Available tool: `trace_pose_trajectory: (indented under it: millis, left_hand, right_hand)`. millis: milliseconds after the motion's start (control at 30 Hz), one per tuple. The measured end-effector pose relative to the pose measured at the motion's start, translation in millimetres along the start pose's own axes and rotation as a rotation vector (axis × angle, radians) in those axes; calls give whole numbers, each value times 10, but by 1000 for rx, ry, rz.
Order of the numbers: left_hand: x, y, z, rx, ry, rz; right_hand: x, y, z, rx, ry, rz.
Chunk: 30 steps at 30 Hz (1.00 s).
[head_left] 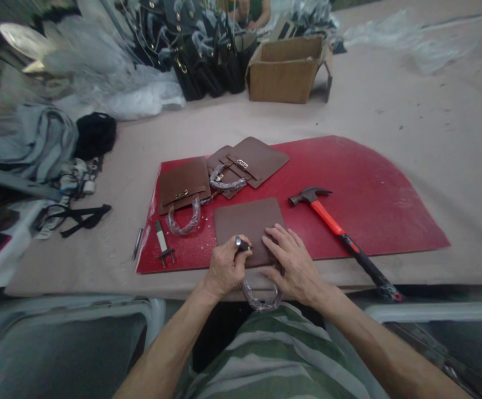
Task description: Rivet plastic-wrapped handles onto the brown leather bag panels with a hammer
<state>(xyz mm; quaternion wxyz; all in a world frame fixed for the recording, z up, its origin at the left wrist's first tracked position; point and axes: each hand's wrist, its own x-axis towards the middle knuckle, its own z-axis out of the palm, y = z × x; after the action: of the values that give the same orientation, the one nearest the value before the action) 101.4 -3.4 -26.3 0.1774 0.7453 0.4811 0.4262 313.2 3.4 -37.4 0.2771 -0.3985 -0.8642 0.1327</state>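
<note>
A brown leather bag panel [249,213] lies on the red board, its plastic-wrapped handle [261,299] hanging over the table's near edge. My left hand [226,266] is closed around a short metal punch [241,243], held over the panel; whether its tip touches the leather is hidden. My right hand [293,263] lies on the panel's right side with its fingers spread. To the right rests a claw hammer [326,216] with an orange and black handle, its head on the board, touched by neither hand.
More brown bag panels [185,185] with wrapped handles lie at the back left of the red board [365,194]. A small metal tool [162,241] sits left. Behind stand a cardboard box [285,72], black handbags [208,66] and plastic wrap [141,91]. Another person's hand [257,22] shows at the top.
</note>
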Motion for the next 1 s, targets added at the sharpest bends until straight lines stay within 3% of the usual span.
trace_pose_trajectory:
  millis: [100, 167, 233, 333, 433, 500, 600, 667, 700, 767, 833, 1000]
  left_hand:
    - [-12, -19, 12, -37, -18, -8]
    - [-22, -33, 18, -46, -33, -8]
    - [-32, -46, 25, -45, -25, 7]
    - [-40, -56, 34, -41, -9, 39]
    - [-42, -56, 37, -34, -5, 50]
    - [-44, -55, 39, -24, -7, 45]
    - [-52, -58, 48, -5, -10, 44]
    - [-56, -62, 58, 4, -9, 44]
    - [-56, -63, 64, 7, -6, 45]
    - [-54, -66, 76, 12, 0, 48]
    - [-52, -67, 87, 16, 6, 53]
    - [-56, -66, 105, 16, 7, 35]
  right_hand:
    - [-25, 99, -221, 19, 107, 54]
    - [-77, 221, -423, -105, 220, 151]
    - [-158, 364, -627, -301, 235, 264]
    - [-287, 533, -854, -527, 31, 422]
    - [-315, 577, -970, -501, -141, 614]
    - [-260, 541, -1014, -276, -184, 797]
    - [-134, 419, -1057, 432, -200, 1081]
    - [-62, 301, -1076, 877, -182, 1189]
    - [-32, 231, -1085, 997, -164, 1211]
    - [12, 71, -1115, 981, -102, 1189]
    - [42, -103, -1171, 754, -13, 1034]
    - [68, -443, -1375, 13, 123, 282]
